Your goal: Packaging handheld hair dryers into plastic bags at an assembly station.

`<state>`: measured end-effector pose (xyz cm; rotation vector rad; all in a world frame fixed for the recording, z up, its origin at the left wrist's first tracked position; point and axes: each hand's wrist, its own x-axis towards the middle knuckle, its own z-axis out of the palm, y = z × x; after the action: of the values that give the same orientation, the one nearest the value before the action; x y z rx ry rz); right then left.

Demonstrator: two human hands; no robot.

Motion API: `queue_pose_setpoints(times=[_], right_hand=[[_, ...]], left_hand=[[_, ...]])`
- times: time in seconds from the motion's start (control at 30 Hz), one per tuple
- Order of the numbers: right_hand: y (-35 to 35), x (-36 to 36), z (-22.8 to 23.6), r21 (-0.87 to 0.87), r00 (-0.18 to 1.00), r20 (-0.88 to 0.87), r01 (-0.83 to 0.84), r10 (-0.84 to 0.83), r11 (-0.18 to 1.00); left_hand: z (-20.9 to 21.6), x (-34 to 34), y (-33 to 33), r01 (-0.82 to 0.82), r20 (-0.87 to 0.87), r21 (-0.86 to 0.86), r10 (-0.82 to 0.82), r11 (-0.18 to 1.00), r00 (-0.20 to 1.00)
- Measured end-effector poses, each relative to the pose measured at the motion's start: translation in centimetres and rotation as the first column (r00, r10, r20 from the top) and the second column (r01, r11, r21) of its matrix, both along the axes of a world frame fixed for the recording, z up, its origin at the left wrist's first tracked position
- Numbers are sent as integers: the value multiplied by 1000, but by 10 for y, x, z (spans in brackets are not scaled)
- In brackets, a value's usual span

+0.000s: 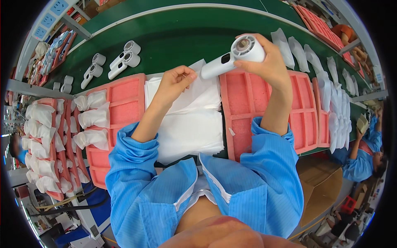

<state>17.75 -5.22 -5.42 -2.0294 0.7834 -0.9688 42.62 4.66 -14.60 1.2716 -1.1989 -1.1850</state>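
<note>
one fan, one sleeve: steady the handle at the edge

your right hand [271, 58] curls around the round, finned head of a white plastic handheld fan [232, 56], thumb in front and fingers behind. the fan is held over the stack, its handle tilted down to the left. your left hand [175, 84] has thumb and forefinger drawn together at a thin, translucent white sleeve [202, 89]; i cannot tell whether its film is caught between them. the handle's end overlaps the sleeve in view, but whether it is inside is unclear.

to do this well, catch a single layer from the flat stack of white sleeves [190, 132] and hold its edge apart. line the handle up with the opening, lead with the narrow end, and let the film follow without dragging. keep your right fingers off the fins, and your wrists clear of the pink foam trays [124, 105] on either side.
</note>
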Motion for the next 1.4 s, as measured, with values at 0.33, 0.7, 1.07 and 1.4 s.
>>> queue_pose_setpoints(times=[0.33, 0.7, 1.07, 1.4], right_hand=[[34, 76, -40, -294, 972, -32, -233, 234, 927], [45, 88, -47, -479, 999, -1, -46, 51, 877], [52, 95, -56, -219, 988, 150, 12, 22, 976], [39, 95, -62, -239, 971, 38, -221, 236, 946]], left_hand=[[35, 6, 20, -230, -499, -136, 134, 964, 856], [38, -35, 45, -144, 340, -773, 594, 619, 729], [41, -26, 35, -84, 463, -716, 561, 693, 686], [56, 25, 35, 17, -138, -584, -120, 812, 983]])
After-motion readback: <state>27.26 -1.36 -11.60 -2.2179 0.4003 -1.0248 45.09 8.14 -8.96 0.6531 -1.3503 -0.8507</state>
